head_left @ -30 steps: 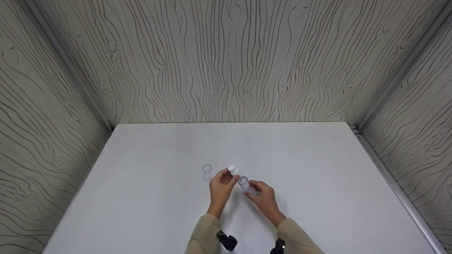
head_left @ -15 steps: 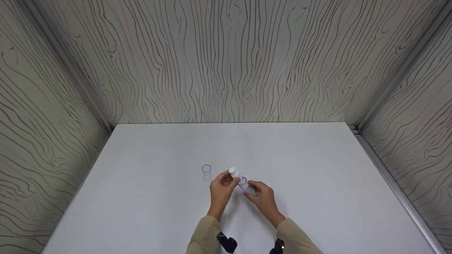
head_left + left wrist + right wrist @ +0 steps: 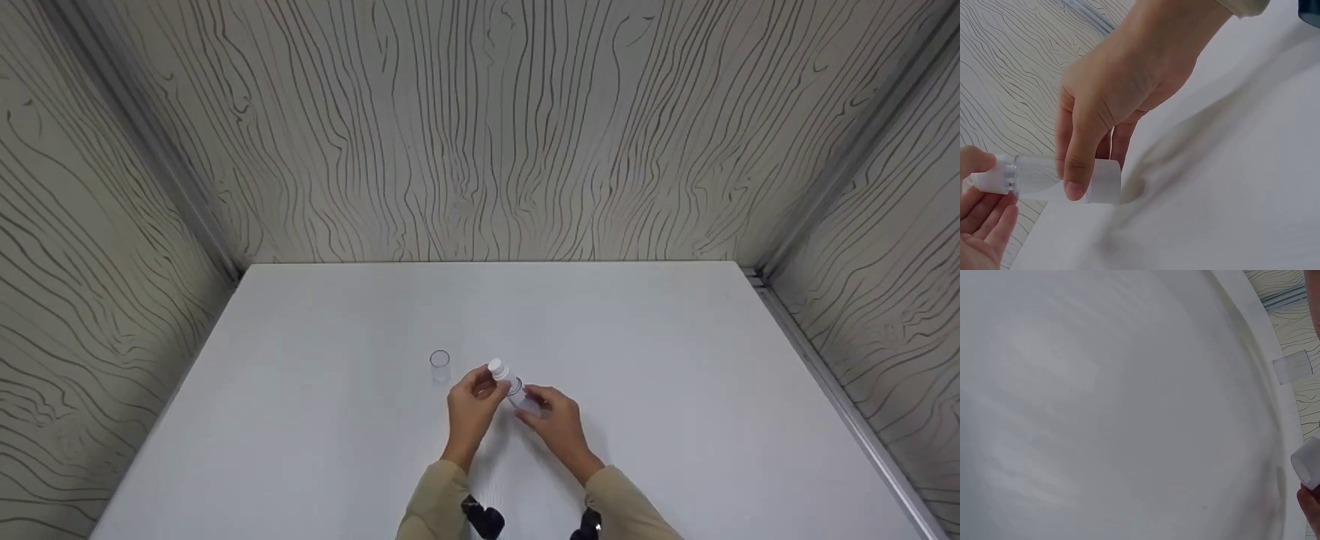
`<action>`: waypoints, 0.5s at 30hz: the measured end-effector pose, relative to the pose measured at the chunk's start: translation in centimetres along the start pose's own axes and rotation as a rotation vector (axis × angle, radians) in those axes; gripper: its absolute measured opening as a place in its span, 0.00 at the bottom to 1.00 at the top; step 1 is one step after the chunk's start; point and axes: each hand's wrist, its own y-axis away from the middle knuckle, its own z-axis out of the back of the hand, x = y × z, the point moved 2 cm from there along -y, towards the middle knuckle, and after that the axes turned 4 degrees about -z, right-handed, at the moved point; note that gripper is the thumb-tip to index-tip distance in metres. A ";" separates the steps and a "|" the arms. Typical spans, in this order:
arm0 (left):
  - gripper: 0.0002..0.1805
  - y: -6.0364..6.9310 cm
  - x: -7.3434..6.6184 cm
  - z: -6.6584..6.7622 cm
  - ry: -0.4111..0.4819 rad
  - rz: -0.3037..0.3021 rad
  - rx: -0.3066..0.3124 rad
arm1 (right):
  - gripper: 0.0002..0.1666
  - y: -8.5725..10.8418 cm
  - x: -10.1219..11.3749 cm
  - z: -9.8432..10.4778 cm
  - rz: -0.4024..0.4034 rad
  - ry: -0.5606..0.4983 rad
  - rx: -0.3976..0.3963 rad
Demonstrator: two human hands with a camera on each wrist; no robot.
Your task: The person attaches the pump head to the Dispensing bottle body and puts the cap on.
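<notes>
In the head view my left hand (image 3: 471,405) grips the white top (image 3: 498,369) of a small clear bottle between thumb and fingers. My right hand (image 3: 559,421) holds the clear body (image 3: 523,402), which leans with its mouth up and to the left. The left wrist view has the white top at the mouth of the body (image 3: 1039,177); whether it is fully seated I cannot tell. The bottle's lower end is white (image 3: 1105,181). That end (image 3: 1307,463) and a fingertip show at the right wrist view's edge. To the left stands a clear cylindrical cap (image 3: 439,367).
The hands are above a white table (image 3: 337,420). Patterned panels (image 3: 480,135) with wavy lines enclose it at the back and both sides, with metal strips (image 3: 150,142) along the corners. Black devices (image 3: 484,517) sit at the wrists.
The white top, apart from the bottle mouth a second ago, now meets it. My left hand has come slightly down and right with it, and the right hand has shifted slightly left.
</notes>
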 end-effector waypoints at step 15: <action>0.20 -0.1 0.6 0.2 -0.018 0.026 0.007 | 0.19 0.1 -0.5 -0.6 -0.042 -0.058 0.002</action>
